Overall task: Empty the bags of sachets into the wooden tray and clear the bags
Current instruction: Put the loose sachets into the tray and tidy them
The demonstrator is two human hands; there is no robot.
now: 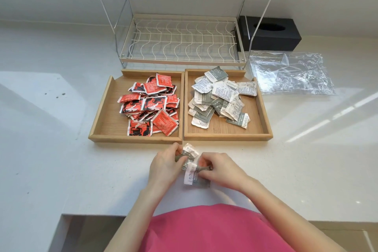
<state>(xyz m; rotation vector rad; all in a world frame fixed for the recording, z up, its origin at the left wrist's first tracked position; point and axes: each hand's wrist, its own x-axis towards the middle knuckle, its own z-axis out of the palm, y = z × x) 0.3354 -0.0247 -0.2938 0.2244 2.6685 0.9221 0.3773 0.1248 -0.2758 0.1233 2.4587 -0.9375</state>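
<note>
Two wooden trays sit side by side on the white counter. The left tray [98,108] holds a heap of red sachets [151,104]. The right tray [263,112] holds a heap of grey and white sachets [221,98]. Just in front of the trays, my left hand [165,164] and my right hand [223,170] both grip a small clear bag of grey sachets [191,168] on the counter, fingers pinching its two sides. An empty clear plastic bag [290,73] lies flat to the right of the trays.
A white wire dish rack [182,41] stands right behind the trays. A black tissue box [272,32] sits at the back right. The counter's front edge [92,215] runs close to my body, and I wear a pink top.
</note>
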